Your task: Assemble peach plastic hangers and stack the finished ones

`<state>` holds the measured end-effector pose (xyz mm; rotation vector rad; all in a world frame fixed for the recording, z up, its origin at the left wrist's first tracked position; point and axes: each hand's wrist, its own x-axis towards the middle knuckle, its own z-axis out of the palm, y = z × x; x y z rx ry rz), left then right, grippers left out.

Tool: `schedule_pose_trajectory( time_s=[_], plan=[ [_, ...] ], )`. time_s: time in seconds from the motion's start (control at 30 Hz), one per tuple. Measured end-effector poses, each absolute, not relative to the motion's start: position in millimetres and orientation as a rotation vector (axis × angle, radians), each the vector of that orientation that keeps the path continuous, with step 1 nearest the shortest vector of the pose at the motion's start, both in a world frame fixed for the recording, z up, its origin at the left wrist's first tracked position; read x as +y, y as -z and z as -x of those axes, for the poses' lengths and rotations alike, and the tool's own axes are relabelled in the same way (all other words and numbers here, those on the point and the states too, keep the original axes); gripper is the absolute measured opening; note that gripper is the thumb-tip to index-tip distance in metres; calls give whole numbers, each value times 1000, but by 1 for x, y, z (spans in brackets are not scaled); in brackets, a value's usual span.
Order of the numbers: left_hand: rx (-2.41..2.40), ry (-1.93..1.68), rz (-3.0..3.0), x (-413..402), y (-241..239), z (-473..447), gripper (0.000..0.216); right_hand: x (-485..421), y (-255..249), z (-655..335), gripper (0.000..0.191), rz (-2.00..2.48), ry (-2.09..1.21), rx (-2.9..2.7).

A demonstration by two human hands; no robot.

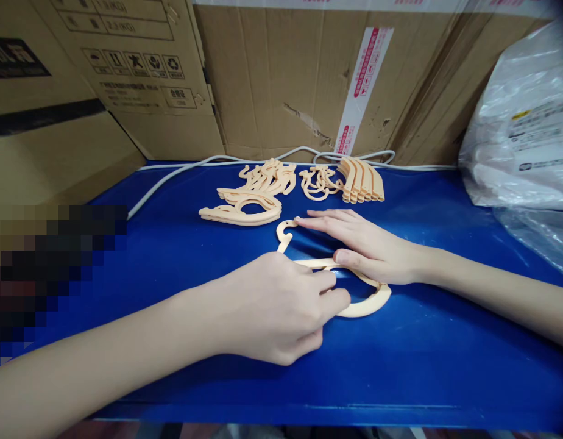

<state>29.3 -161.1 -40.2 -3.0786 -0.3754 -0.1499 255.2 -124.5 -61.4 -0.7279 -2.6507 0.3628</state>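
A peach plastic hanger (pixel 370 303) lies flat on the blue table (pixel 446 341) in front of me. My left hand (pixel 272 308) is closed in a pinch on the hanger's middle bar. My right hand (pixel 361 244) lies flat over the hanger with fingers stretched out, fingertips touching the hook (pixel 285 230). Behind them sits a stack of assembled hangers (pixel 245 210), a pile of loose hooks (pixel 318 182) and a row of hanger arm pieces (pixel 361 180).
Cardboard boxes (pixel 286 73) wall the back and left of the table. A white cable (pixel 181 174) runs along the back edge. A clear plastic bag of goods (pixel 523 122) sits at the right. A pixelated patch covers the left side.
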Motion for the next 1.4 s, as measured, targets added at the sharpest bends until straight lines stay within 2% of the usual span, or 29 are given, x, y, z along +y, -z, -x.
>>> schedule_pose_trajectory(
  time_s=[0.2,0.37,0.53,0.83,1.17,1.4],
  plan=[
    [-359,179,3082,-160,37,-29,22,-124,60,-254,46,818,-276,-2522],
    [-330,173,3095,-159,36,-29,24,-121,61,-255,58,756,-432,-2720],
    [-328,156,3108,-159,36,-29,24,-121,62,-256,65,764,-387,-2644],
    [-263,222,3127,-160,37,-32,20,-122,53,-249,58,675,-432,-2695],
    [-256,205,3155,-163,34,-30,24,-108,44,-237,50,645,-266,-2771],
    [-347,66,3142,-166,32,-29,32,-104,39,-242,43,879,-68,-2650]
  ],
)
